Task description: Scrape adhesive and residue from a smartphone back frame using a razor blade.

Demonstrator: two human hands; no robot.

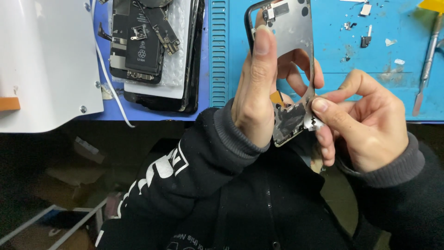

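My left hand (256, 88) grips an empty phone housing (291, 32), a dark frame with a bare metal inside, held upright over the blue mat's near edge. Its thumb lies along the left rim and the fingers wrap behind. My right hand (360, 120) pinches a small torn strip of white adhesive film (313, 121) at the housing's lower right edge, thumb and forefinger closed on it. The strip is partly peeled from a dark patch inside the housing.
A blue work mat (351, 69) covers the bench. On it lie small screws and metal parts (365, 39) and a metal spudger (428, 60) at right. A disassembled phone with battery (143, 46) rests at left, beside a white device (46, 60) with a cable.
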